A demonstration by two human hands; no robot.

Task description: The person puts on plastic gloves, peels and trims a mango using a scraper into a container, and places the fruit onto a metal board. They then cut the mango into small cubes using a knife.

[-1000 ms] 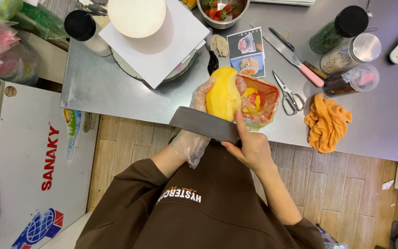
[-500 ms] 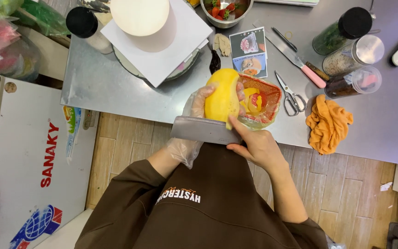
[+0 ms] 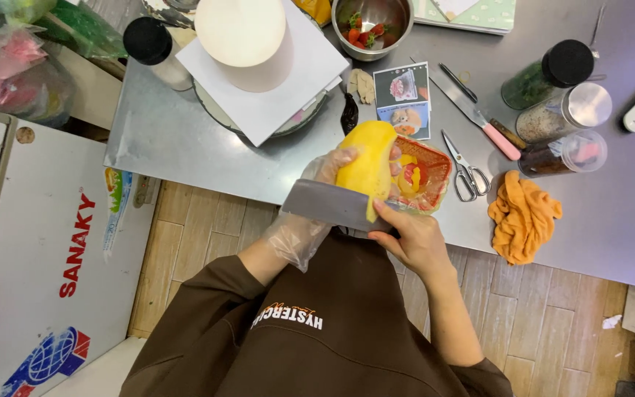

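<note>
Peel hangs lower now; mango point(image 3: 365, 165) upright in left grip point(image 3: 317, 198); right grip point(image 3: 413, 239) holds knife point(image 3: 325, 206)

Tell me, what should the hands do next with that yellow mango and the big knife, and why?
Probably keep drawing the wide knife blade down along the mango. The gloved left hand grips the fruit from behind, the bare right hand works the blade, and a strip of peel hangs loose at the blade. The red basket behind holds scraps, so it would likely catch the strip.
</note>
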